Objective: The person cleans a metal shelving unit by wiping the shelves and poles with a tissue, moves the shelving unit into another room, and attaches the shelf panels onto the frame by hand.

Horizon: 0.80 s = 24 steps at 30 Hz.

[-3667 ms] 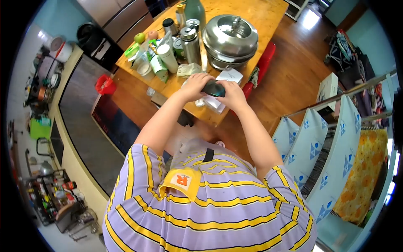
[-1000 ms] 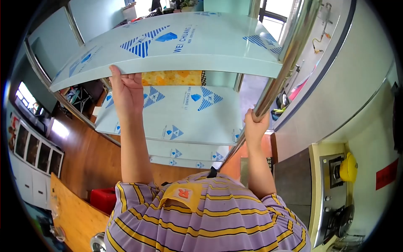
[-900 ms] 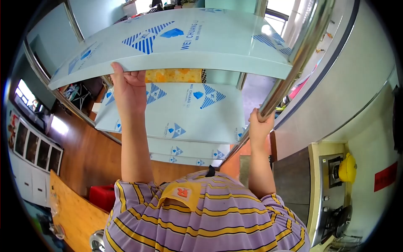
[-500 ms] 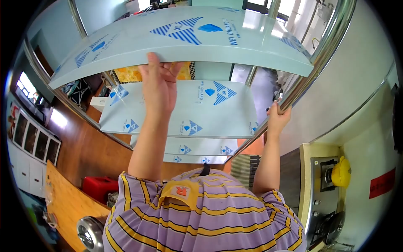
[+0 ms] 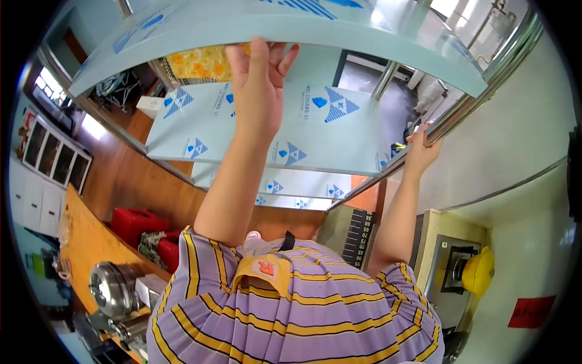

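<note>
Bluish shelf [image 5: 364, 33], gap beneath, left hand [image 5: 259, 91] open against its edge, right hand [image 5: 422, 151] clasping metal post [image 5: 464, 114]

Top shelf [image 5: 242, 36] cut off by upper edge, its print cropped. Left hand [image 5: 257, 97]: some fingertips hidden under shelf. Right hand [image 5: 422, 151]: fingers partly behind rail [image 5: 464, 112]. Lower shelf [image 5: 339, 142] partly behind left forearm [image 5: 233, 185]; smallest print unreadable. Red sign's [image 5: 531, 311] characters illegible.

A yellow lidded pot [image 5: 478, 271] sat at lower right, above a red rectangular paper [image 5: 531, 312] on the pale wall.
</note>
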Each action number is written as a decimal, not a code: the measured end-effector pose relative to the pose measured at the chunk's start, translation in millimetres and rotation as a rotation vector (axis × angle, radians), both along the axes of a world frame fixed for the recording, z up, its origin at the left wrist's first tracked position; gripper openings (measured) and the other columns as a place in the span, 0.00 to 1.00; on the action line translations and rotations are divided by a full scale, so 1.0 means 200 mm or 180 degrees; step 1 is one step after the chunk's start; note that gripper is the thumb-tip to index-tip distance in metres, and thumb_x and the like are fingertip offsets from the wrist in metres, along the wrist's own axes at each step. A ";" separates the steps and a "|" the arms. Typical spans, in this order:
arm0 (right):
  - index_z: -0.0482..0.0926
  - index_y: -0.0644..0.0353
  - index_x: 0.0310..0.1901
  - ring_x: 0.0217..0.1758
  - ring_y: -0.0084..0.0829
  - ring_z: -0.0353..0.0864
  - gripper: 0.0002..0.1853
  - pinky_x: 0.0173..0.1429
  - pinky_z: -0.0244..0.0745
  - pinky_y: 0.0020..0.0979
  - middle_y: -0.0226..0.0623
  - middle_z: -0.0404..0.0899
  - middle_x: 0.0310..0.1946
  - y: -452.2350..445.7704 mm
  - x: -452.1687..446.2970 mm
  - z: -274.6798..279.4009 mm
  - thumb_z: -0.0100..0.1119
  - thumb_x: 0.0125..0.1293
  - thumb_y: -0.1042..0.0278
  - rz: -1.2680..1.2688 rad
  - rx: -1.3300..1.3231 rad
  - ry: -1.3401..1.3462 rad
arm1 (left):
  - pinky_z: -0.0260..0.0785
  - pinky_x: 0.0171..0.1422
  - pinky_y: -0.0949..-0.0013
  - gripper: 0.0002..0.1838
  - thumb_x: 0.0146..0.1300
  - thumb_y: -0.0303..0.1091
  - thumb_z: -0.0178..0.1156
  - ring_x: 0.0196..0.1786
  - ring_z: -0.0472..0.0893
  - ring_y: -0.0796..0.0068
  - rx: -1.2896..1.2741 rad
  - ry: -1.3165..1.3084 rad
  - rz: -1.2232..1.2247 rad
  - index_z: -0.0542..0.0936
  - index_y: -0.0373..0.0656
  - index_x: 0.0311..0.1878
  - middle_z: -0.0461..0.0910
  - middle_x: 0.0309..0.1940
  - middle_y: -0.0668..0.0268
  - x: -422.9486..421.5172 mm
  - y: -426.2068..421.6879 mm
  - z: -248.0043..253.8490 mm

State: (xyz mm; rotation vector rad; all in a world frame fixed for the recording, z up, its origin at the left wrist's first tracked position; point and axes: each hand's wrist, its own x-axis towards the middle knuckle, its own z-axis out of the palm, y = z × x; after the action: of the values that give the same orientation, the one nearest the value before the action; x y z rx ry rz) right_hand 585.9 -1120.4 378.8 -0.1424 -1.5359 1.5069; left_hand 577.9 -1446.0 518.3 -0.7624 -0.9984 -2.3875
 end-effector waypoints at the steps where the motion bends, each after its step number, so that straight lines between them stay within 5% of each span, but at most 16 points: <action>1: 0.71 0.67 0.56 0.33 0.24 0.80 0.20 0.35 0.80 0.26 0.39 0.79 0.40 0.02 0.00 -0.03 0.66 0.68 0.72 -0.0006 0.0011 -0.0107 | 0.72 0.68 0.60 0.24 0.80 0.41 0.51 0.63 0.78 0.69 -0.0124 -0.0243 0.0147 0.57 0.48 0.72 0.75 0.64 0.61 0.03 -0.01 -0.03; 4: 0.68 0.68 0.59 0.38 0.29 0.81 0.24 0.42 0.81 0.28 0.41 0.78 0.46 -0.01 0.02 -0.06 0.68 0.67 0.70 -0.0323 -0.0022 -0.0182 | 0.72 0.65 0.64 0.26 0.78 0.41 0.54 0.63 0.78 0.70 -0.0469 -0.0986 0.0566 0.60 0.46 0.73 0.76 0.64 0.61 0.11 -0.11 -0.24; 5: 0.65 0.69 0.61 0.50 0.36 0.78 0.29 0.57 0.76 0.35 0.45 0.74 0.53 -0.03 0.05 -0.07 0.70 0.65 0.68 -0.0611 0.0260 -0.0255 | 0.71 0.63 0.66 0.27 0.77 0.40 0.55 0.62 0.78 0.71 -0.0567 -0.1280 0.0681 0.61 0.46 0.73 0.76 0.65 0.62 0.11 -0.20 -0.35; 8: 0.66 0.68 0.61 0.61 0.41 0.71 0.29 0.69 0.65 0.40 0.47 0.71 0.57 -0.18 0.10 -0.14 0.70 0.63 0.69 -0.2066 0.1358 -0.0214 | 0.69 0.58 0.70 0.26 0.74 0.41 0.59 0.54 0.78 0.76 -0.0864 -0.2271 0.1047 0.66 0.46 0.71 0.77 0.62 0.65 0.07 -0.47 -0.67; 9: 0.67 0.67 0.60 0.67 0.43 0.65 0.28 0.73 0.57 0.43 0.49 0.69 0.59 -0.26 0.14 -0.16 0.68 0.62 0.72 -0.1902 0.1268 0.0075 | 0.70 0.55 0.71 0.25 0.73 0.38 0.60 0.52 0.78 0.76 -0.1086 -0.2357 0.1240 0.68 0.45 0.69 0.77 0.60 0.64 0.06 -0.56 -0.80; 14: 0.74 0.57 0.57 0.71 0.46 0.65 0.25 0.72 0.58 0.50 0.48 0.68 0.65 -0.98 0.24 -0.22 0.70 0.57 0.69 0.0054 0.2990 -0.0019 | 0.71 0.44 0.76 0.20 0.68 0.33 0.65 0.45 0.75 0.79 -0.1950 -0.2542 0.1943 0.76 0.43 0.61 0.77 0.53 0.64 0.08 -0.91 -1.21; 18: 0.72 0.48 0.67 0.77 0.51 0.59 0.37 0.77 0.53 0.53 0.46 0.62 0.72 -1.39 0.24 -0.35 0.76 0.53 0.65 0.1627 0.3941 -0.0773 | 0.67 0.64 0.58 0.27 0.58 0.37 0.72 0.56 0.75 0.59 -0.3357 -0.1782 0.3436 0.77 0.44 0.60 0.78 0.54 0.59 0.14 -1.19 -1.38; 19: 0.71 0.46 0.69 0.78 0.51 0.58 0.40 0.78 0.52 0.54 0.46 0.61 0.73 -1.45 0.23 -0.38 0.76 0.52 0.64 0.1647 0.4062 -0.0944 | 0.63 0.70 0.53 0.37 0.51 0.37 0.77 0.65 0.71 0.51 -0.3937 -0.1577 0.3552 0.74 0.49 0.66 0.74 0.64 0.57 0.20 -1.24 -1.29; 24: 0.67 0.44 0.73 0.79 0.51 0.57 0.40 0.79 0.52 0.55 0.47 0.59 0.75 -1.55 0.12 -0.56 0.69 0.57 0.70 0.1244 0.4737 -0.1337 | 0.50 0.81 0.48 0.54 0.43 0.32 0.79 0.80 0.56 0.50 -0.6114 -0.0892 0.2616 0.64 0.64 0.76 0.59 0.78 0.61 0.22 -1.56 -1.08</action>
State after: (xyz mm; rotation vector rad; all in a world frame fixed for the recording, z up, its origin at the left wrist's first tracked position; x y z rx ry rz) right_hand 609.1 -1429.8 265.9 0.7760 -2.7367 0.2395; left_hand 621.9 -1758.5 301.5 -0.2553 -2.8326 -0.2827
